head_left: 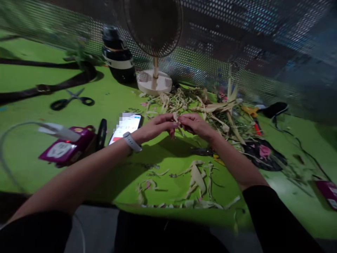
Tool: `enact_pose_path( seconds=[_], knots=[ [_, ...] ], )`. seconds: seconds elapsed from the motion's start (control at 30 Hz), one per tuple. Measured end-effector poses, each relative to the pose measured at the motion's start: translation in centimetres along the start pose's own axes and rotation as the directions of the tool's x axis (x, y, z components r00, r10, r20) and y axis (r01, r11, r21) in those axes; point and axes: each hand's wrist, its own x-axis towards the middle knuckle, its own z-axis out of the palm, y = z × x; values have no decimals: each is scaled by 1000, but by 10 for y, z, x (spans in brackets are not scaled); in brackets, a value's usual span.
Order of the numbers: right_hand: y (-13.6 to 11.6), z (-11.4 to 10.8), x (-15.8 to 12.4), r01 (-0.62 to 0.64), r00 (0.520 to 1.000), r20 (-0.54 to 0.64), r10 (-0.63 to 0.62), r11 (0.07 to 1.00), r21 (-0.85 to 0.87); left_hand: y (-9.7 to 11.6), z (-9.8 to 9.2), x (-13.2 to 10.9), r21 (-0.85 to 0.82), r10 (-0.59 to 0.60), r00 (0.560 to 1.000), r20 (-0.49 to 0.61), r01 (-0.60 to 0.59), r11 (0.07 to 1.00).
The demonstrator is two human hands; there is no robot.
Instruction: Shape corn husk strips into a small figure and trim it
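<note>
Inspecting the hands first: the left hand point(162, 125) and right hand point(194, 123) meet at the fingertips, both apparently clamped on one pale strip point(176, 117), raised over the table point(39, 113); blur hides the exact grip. Clock positions are taken from that strip.

Hazards, in my judgement: the strip could tear or slip if the fingers pull unevenly. The left wrist, wearing a watch point(132, 142), lies beside the phone point(123, 130) at nine o'clock and could knock it on a sideways move. Loose scraps point(197, 178) between five and six o'clock lie close to the near edge, so a sleeve could sweep some off. Scissors point(73, 97) between nine and ten o'clock stand with blades spread, a cut risk to any careless reach.

Count: two hands, one held strip, one watch, one phone, one pair of scissors; one fan point(154, 28) just short of twelve o'clock; one black bottle point(118, 56) between ten and eleven; two purple boxes, one point(63, 148) between eight and nine, the other point(326, 192) near four. One tangled heap point(210, 108) towards two o'clock defies a piece count.
</note>
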Motion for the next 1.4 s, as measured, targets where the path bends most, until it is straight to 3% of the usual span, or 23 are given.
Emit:
enact_pose_path(
  seconds=[0.1, 0.33, 0.47, 0.63, 0.73, 0.87, 1.03, 1.23, 1.3, 1.4],
  knots=[
    [3, 0, 2, -36, 999, 4, 35, 998, 47, -2, -4, 1, -133, -109, 992, -64, 100, 986],
    [6, -1, 4, -10, 1000, -26, 10, 1000, -16, -4, -1, 2, -204, -135, 986, -99, 112, 973],
    [7, 0, 4, 34, 999, -7, -34, 999, -37, -5, 5, 3, -244, -192, 966, -174, 146, 959],
    [8, -1, 6, -10, 1000, -1, 10, 999, 52, -6, 12, 2, -265, -226, 945, -236, 161, 951],
    [11, -2, 8, -28, 1000, 11, 28, 999, 43, -6, 9, 3, -286, -221, 950, -221, 154, 946],
    [15, 1, 9, 47, 994, -93, -51, 998, -44, -5, 2, 4, -294, -212, 964, -158, 159, 943],
    [17, 6, 9, 90, 976, -185, -118, 984, -153, 1, -2, 4, -340, -300, 953, -47, 267, 901],
    [15, 8, 9, 83, 968, -227, -105, 991, -103, -3, 4, 1, -366, -300, 954, 23, 287, 885],
    [13, 4, 8, 63, 948, -311, -72, 997, -39, -7, 9, 2, -371, -266, 964, -23, 239, 897],
    [10, -4, 7, 114, 877, -472, -91, 993, 19, -12, 15, 4, -437, -220, 937, -273, 83, 895]
  ],
)
